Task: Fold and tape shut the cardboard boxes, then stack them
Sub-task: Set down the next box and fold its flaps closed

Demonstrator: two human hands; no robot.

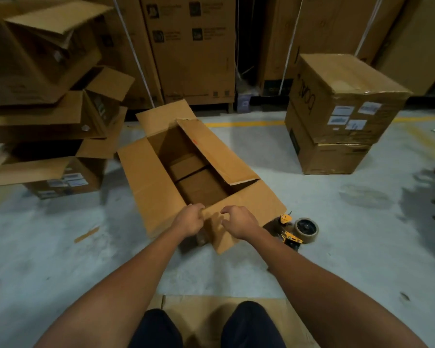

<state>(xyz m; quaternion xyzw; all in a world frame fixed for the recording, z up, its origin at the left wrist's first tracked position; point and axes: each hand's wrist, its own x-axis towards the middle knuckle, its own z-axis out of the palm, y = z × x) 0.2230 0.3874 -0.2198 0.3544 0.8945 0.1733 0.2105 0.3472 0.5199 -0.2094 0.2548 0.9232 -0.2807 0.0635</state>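
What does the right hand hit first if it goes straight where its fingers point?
Probably the near flap of the open cardboard box, just ahead of the right hand; beyond it, the left hand gripping that flap. Gap unclear.

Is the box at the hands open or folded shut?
Open. The box has its flaps unfolded and its inside shows; the left hand grips the near flap, the right hand is at it.

The person is wearing dark trousers [158, 330], nearly black, and they are looking smooth and plain over both knees [249, 313]. The two arms [126, 285] are showing bare all the way up to the edge of the view. The left hand [189, 220] and the right hand [241, 223] are showing bare too.
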